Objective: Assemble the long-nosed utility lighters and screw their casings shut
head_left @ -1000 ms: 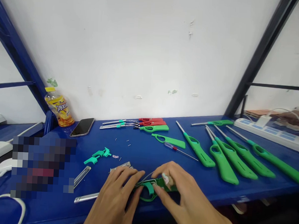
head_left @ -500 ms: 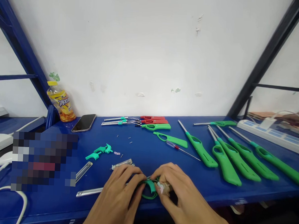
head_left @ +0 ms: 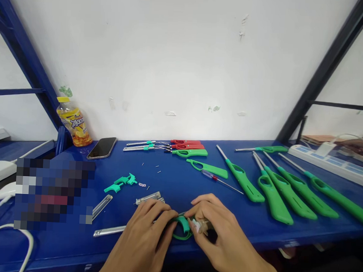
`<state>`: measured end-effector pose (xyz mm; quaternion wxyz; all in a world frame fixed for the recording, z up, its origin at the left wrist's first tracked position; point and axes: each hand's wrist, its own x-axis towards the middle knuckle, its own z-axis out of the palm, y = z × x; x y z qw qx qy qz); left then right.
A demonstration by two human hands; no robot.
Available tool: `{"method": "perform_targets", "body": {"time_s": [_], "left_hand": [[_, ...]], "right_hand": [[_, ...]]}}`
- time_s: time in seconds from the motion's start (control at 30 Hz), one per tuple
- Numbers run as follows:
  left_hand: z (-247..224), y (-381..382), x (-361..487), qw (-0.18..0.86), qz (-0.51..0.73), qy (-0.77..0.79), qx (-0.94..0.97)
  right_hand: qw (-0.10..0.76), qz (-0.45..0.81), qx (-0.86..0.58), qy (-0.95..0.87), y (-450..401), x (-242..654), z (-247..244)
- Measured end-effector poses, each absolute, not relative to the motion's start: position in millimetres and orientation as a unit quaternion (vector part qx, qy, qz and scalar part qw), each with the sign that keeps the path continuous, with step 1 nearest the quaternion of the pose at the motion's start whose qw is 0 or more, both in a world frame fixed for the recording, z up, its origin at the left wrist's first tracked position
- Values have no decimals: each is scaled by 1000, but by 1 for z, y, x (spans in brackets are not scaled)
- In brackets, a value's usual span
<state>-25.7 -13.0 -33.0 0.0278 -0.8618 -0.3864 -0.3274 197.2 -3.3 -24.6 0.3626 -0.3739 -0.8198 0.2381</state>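
Observation:
At the table's front edge, my left hand [head_left: 150,227] is closed on the left side of a green lighter casing [head_left: 182,236] that has a teal trigger piece [head_left: 183,224] in it. My right hand [head_left: 214,231] pinches the casing's right side, by a translucent part [head_left: 201,226]. The fingers hide much of the casing. A metal tube [head_left: 108,231] lies left of my left hand, partly behind it. Beyond that hand are clear and metal parts [head_left: 149,197]. Another metal piece [head_left: 101,207] and several teal pieces [head_left: 114,188] lie to the left.
Several green lighters [head_left: 246,184] lie at the right, beside a power strip [head_left: 335,162]. A screwdriver [head_left: 221,181] touches a green casing [head_left: 213,170]. Red casings [head_left: 187,146] lie at the back. A phone [head_left: 102,148] and bottle [head_left: 75,124] are back left. Small screws [head_left: 157,166] lie mid-table.
The fingers of my right hand have shifted slightly at the casing, with the index finger a little higher. My left hand is nearly unchanged.

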Motion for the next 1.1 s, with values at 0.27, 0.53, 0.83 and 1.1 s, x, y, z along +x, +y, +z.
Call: {"method": "perform_targets", "body": {"time_s": [0.27, 0.53, 0.83, 1.1], "left_hand": [[-33, -13, -26, 11, -327, -390, -861], [-31, -13, -26, -2, -323, -385, -865], [-30, -13, -25, -5, -335, -376, -864], [-30, -13, -26, -9, -336, -373, -865]], "right_hand": [[375, 249, -392, -802, -3, 198, -28], [379, 236, -409, -796, -3, 199, -27], [376, 266, -445, -768, 0, 201, -30], [381, 308, -471, -733, 3, 204, -33]]}}
